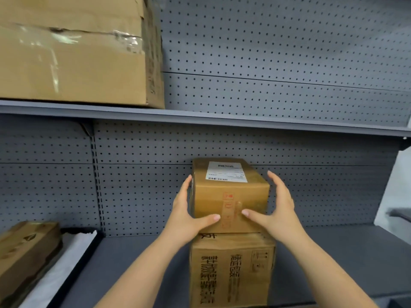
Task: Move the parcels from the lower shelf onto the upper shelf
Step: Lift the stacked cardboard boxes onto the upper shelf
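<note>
Printed carton [231, 270], hands [189, 216] gripping labelled parcel [230, 194]

A small brown cardboard parcel [230, 196] with a white shipping label on top is sitting stacked on a bigger printed carton [231, 270] on the grey lower shelf [333, 252]. The upper shelf [244, 120] is already holding one large taped box [73, 52] at its left end.
</note>
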Demonstrator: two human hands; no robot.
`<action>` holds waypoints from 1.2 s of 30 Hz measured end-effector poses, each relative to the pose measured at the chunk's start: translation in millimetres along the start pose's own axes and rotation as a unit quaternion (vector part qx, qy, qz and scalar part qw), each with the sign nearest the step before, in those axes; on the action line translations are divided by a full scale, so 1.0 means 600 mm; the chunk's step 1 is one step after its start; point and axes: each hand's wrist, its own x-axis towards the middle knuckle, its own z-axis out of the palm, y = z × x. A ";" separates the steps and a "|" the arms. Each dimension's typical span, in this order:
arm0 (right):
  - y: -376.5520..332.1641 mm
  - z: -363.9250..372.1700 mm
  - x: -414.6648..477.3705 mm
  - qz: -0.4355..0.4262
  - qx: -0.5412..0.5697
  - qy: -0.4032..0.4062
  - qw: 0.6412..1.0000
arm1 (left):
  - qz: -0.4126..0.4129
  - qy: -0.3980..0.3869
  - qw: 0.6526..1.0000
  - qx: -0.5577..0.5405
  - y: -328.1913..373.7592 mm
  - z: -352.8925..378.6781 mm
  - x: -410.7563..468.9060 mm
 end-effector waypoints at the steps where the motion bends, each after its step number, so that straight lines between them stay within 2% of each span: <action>1: 0.014 0.000 0.007 0.013 0.021 -0.019 1.000 | -0.015 -0.001 1.000 -0.004 -0.008 0.007 0.006; 5: 0.063 0.008 0.019 0.062 0.129 -0.107 0.984 | -0.042 -0.005 0.999 -0.028 -0.040 0.027 0.009; 9: 0.074 0.022 0.016 0.068 0.183 -0.159 0.968 | -0.040 -0.015 0.997 -0.064 -0.051 0.039 0.006; 21: 0.010 -0.018 -0.012 0.017 0.183 -0.130 0.974 | 0.017 0.012 0.998 -0.064 0.014 0.020 -0.033; 29: -0.065 -0.060 -0.133 0.051 0.274 -0.106 0.955 | 0.043 0.002 0.998 -0.055 0.072 -0.024 -0.155; 36: -0.142 -0.083 -0.251 0.022 0.256 -0.104 0.961 | 0.085 -0.024 0.996 -0.026 0.133 -0.077 -0.268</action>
